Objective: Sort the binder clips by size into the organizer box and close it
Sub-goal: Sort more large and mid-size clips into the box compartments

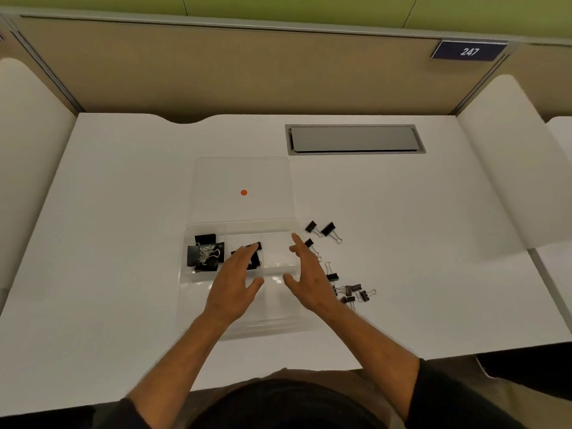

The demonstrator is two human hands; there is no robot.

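The clear plastic organizer box (198,292) lies open on the white tabletop (108,243), its lid (216,181) with an orange dot (244,192) folded back toward twelve o'clock. Large black clips (205,252) fill its nine o'clock compartment; medium ones (254,261) sit beneath my left hand (235,281). Small clips (353,292) lie scattered at three o'clock beside my right hand (309,277). Both grips are released, fingers straight.

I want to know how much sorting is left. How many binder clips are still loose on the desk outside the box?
About 8: two right of the box's far corner, one beside the right hand, one nearer, roughly four clustered nearest. The hand may hide more.
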